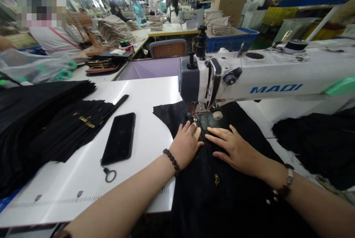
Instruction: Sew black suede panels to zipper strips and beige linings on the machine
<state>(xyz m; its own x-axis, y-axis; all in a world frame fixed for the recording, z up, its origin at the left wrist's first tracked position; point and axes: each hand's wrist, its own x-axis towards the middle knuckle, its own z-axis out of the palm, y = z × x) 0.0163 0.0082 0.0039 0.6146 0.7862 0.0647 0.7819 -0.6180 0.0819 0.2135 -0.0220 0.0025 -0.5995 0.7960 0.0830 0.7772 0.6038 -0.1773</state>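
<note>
Black fabric (199,186) lies under the needle area of a white sewing machine (266,79) and hangs over the table's front edge. A zipper (205,138) runs along it toward the presser foot (201,110), and a gold zipper pull (216,179) shows lower down. My left hand (186,140) rests on the fabric just left of the zipper, fingers laid flat close to the foot. To the right of the zipper, my right hand (233,149) presses the cloth with its fingers stretched out. Neither hand grips anything.
A black phone (119,138) with a ring strap lies left of the fabric. Stacked black pieces (63,127) with gold zipper pulls fill the far left. More black cloth (318,145) sits at the right. Behind are a blue crate (231,42), a chair (168,48) and a seated person (58,38).
</note>
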